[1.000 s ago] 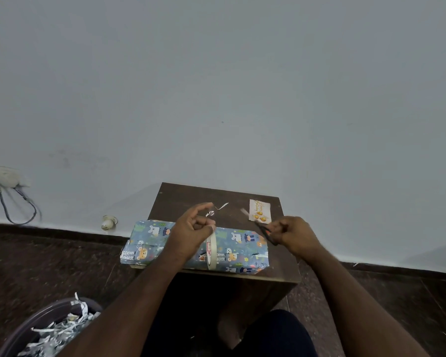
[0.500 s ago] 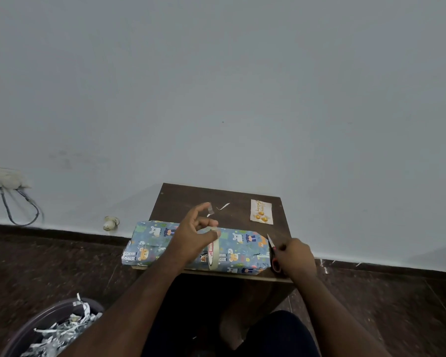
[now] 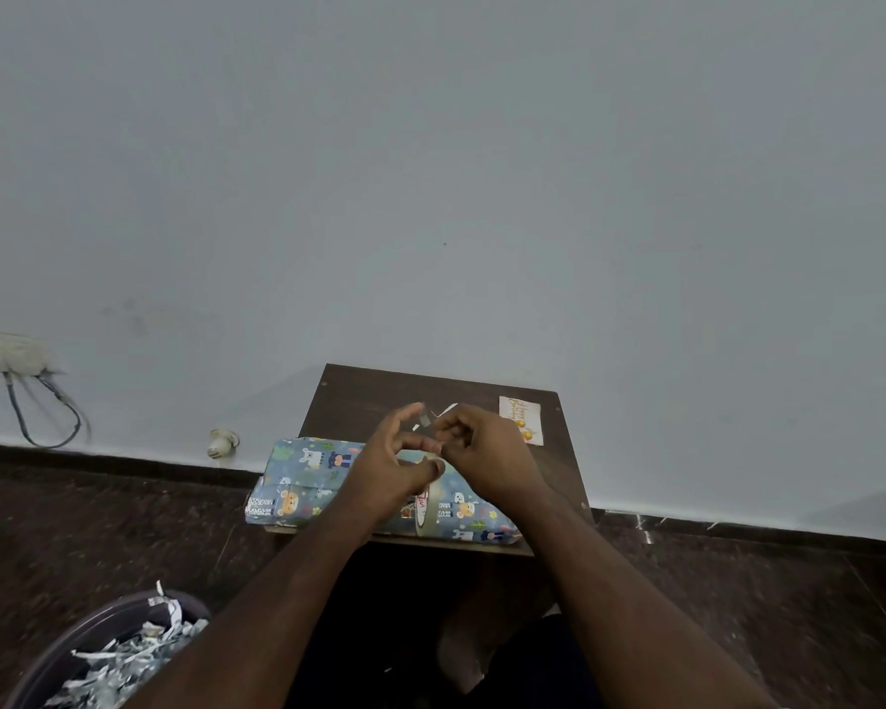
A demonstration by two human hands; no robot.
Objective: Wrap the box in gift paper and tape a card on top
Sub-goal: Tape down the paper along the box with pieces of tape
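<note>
Over the box (image 3: 328, 478), which lies wrapped along the near edge of the table (image 3: 369, 396), I have both hands meeting. My left hand (image 3: 384, 473) holds the tape roll (image 3: 427, 509) upright on the box top, thumb and curled fingers round it, with the forefinger raised and a short strip of tape (image 3: 422, 414) stuck to its tip. My right hand (image 3: 487, 452) has its fingers curled in just beside that strip; I judge it is reaching to pinch the free end, but I cannot tell whether it has hold yet.

To do this well I would take the strip by one corner only, keep it taut so it does not fold on itself, then carry it to the card (image 3: 520, 419), which lies beyond the box toward the far right corner of the table, not yet on the box. The card should be set flat and centred on the box top before the strip goes down.

Much is hard to read: the strip is clear and small, the right fingertips are hidden behind the knuckles, the middle of the box is covered by my hands, and I see no scissors anywhere. A small white scrap (image 3: 443, 411) beyond the box could be tape or paper.
</note>
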